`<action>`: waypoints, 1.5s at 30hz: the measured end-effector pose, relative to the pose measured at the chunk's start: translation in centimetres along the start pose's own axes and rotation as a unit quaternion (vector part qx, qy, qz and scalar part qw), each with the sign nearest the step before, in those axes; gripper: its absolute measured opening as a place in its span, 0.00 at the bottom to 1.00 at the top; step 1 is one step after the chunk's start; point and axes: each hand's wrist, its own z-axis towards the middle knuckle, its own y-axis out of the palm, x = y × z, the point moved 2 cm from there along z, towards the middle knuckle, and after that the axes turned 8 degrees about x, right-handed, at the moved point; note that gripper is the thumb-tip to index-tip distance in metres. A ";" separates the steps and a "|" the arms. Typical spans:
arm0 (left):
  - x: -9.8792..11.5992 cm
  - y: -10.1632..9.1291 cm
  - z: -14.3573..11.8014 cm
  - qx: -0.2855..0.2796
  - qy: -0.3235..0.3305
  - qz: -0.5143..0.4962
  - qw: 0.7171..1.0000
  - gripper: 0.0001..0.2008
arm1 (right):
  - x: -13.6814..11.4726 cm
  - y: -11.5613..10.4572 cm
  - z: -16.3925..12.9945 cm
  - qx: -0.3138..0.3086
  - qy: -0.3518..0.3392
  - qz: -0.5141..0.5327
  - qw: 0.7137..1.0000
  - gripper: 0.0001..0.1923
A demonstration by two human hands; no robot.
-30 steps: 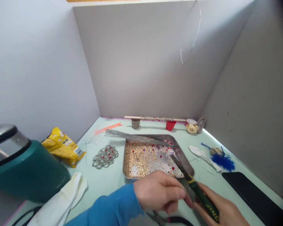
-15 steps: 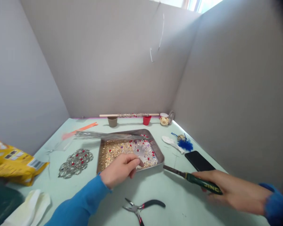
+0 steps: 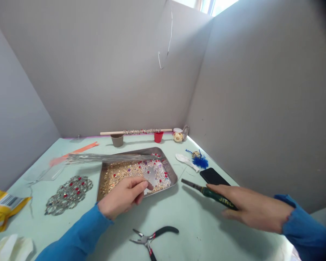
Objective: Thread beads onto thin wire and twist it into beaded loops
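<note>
Metal tray (image 3: 170, 169), shallow and rectangular, sits on the pale green table (image 3: 195, 221) near its middle, holding a scatter of gold, red and clear beads (image 3: 119, 173). Left hand (image 3: 123, 195) rests over the tray's near edge, fingers curled loosely inward with thumb and forefinger tips close together above the beads; whether anything is pinched between them cannot be told. Right hand (image 3: 254, 209) lies low over the table to the right of the tray, well apart from it, closed around the green handle of a slim tool (image 3: 208, 193) whose dark metal tip points left toward the tray without touching it. Both forearms wear blue sleeves. Small pliers (image 3: 152, 237) with black handles lie on the table in front of the person, between the two hands, untouched. Bundle of thin silver wires (image 3: 105, 157) lies across the tray's far edge and extends left over the table. Beaded silver mat (image 3: 68, 193) with red stones lies flat left of the tray. Black phone (image 3: 213, 176) lies just beyond the tool, with a blue tassel (image 3: 199, 161) and a white piece behind it. Along the back wall stand a brown cup (image 3: 117, 140) and a red cup (image 3: 158, 136), with a beaded wooden stick (image 3: 136, 132) laid behind them. Yellow packet (image 3: 4, 206) shows at the left border.
</note>
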 end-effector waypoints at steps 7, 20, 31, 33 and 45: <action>0.2 0.1 0.0 -0.006 0.011 0.002 1.000 0.19 | -0.5 2.3 1.8 -0.063 0.081 -0.136 0.985 0.31; -0.6 -0.5 0.8 0.046 0.025 -0.241 0.969 0.14 | -3.7 6.6 5.0 0.087 0.115 -0.127 0.981 0.29; -0.1 -1.4 1.2 0.082 0.093 -0.467 0.875 0.07 | -11.6 2.4 6.0 0.125 -0.124 0.173 0.969 0.16; 0.0 -1.6 1.2 0.092 0.118 -0.467 0.872 0.07 | -14.5 3.2 6.7 0.071 -0.142 0.246 0.956 0.14; -1.7 -2.5 2.7 0.186 0.109 -0.328 0.920 0.15 | -18.4 9.4 12.6 -0.090 -0.083 0.449 0.885 0.14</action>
